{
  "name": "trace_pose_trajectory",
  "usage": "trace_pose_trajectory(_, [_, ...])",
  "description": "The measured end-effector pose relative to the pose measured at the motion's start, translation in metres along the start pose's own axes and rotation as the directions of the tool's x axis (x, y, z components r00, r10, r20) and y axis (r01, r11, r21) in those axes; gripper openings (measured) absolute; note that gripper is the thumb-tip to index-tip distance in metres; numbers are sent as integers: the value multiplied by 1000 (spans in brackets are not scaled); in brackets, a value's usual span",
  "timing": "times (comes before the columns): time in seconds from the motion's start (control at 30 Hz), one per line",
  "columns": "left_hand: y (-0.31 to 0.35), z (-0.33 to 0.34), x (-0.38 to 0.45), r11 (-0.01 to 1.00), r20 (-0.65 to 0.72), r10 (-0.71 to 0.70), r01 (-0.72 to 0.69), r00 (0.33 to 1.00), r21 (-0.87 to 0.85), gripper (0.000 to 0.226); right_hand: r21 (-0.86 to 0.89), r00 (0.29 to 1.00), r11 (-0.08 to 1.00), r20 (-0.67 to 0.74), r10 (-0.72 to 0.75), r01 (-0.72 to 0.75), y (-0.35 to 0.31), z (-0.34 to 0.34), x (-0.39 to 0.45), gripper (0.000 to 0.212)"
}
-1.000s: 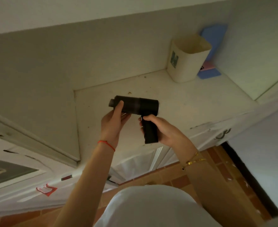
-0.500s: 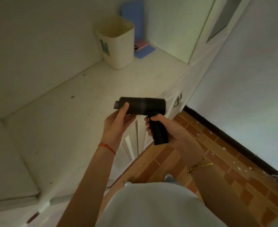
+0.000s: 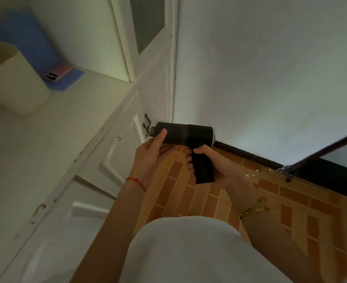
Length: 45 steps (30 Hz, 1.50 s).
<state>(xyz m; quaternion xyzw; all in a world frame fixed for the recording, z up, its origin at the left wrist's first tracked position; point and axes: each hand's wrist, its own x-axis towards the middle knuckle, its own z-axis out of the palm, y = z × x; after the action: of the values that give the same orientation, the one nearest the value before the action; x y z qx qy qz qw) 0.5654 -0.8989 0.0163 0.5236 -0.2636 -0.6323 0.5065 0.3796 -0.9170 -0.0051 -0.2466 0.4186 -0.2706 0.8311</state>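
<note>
Black handheld device (image 3: pixel 186 134) held up in both hands, over the brick floor (image 3: pixel 270 201), just off the surface's (image 3: pixel 46 139) front edge.
I note: right hand (image 3: pixel 215 166) wrapped round its grip. Left hand (image 3: pixel 150 158) cradles the barrel near the nozzle, thumb pressed against it. Cream bin (image 3: pixel 15 86) stands toward the surface's back corner.

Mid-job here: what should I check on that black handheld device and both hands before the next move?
1. Right hand wrapped round the handle: ok.
2. Left hand steadying the barrel of the black handheld device, thumb laid on it: ok.
3. Nozzle unblocked: cannot tell, too dark.
4. Switched on or off: cannot tell.
5. Free countertop space near the cream bin for setting down: ok.
</note>
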Motion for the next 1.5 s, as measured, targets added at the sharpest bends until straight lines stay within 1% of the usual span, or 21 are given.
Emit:
trace_pose_trajectory(0.1, [-10, 42, 16, 999, 30, -35, 35, 999, 11, 34, 21, 1000, 1000, -24, -13, 13, -19, -39, -12, 24])
trace_pose_trajectory(0.17, [-15, 64, 28, 998, 41, -50, 49, 998, 25, 35, 39, 999, 999, -34, -31, 33, -29, -59, -18, 28])
trace_pose_trajectory(0.23, [-19, 82, 38, 997, 60, -63, 60, 996, 46, 39, 46, 998, 997, -38, -55, 57, -38, -74, -23, 26])
trace_pose_trajectory(0.33, [-22, 102, 56, 995, 77, -70, 64, 995, 71, 41, 80, 998, 994, -11, -69, 70, -51, -92, -23, 18])
trace_pose_trajectory(0.43, [-21, 116, 76, 994, 83, -65, 57, 994, 99, 39, 140, 997, 988, 25, -70, 66, -64, -108, -14, 18])
trace_pose_trajectory(0.57, [-15, 130, 110, 989, 86, -61, 49, 994, 136, 39, 207, 997, 976, 28, -78, 71, -85, -121, 4, 16])
trace_pose_trajectory(0.8, [5, 146, 186, 991, 102, -81, 69, 991, 116, 35, 186, 997, 979, -30, -77, 82, -138, -136, 52, 12])
trace_pose_trajectory(0.93, [18, 151, 227, 987, 117, -75, 56, 990, 153, 40, 175, 996, 980, -21, -89, 91, -167, -147, 83, 11])
trace_pose_trajectory(1.03, [26, 156, 251, 986, 122, -72, 52, 990, 160, 39, 190, 995, 976, -19, -101, 102, -181, -154, 101, 11])
trace_pose_trajectory(1.17, [33, 167, 272, 979, 115, -90, 67, 989, 191, 37, 201, 994, 973, -38, -106, 112, -197, -162, 112, 10])
trace_pose_trajectory(1.33, [34, 180, 289, 973, 103, -87, 63, 991, 221, 42, 198, 994, 975, -49, -95, 103, -215, -172, 117, 10])
trace_pose_trajectory(1.5, [34, 193, 295, 977, 100, -86, 64, 991, 204, 41, 226, 996, 970, -38, -81, 87, -227, -182, 117, 11])
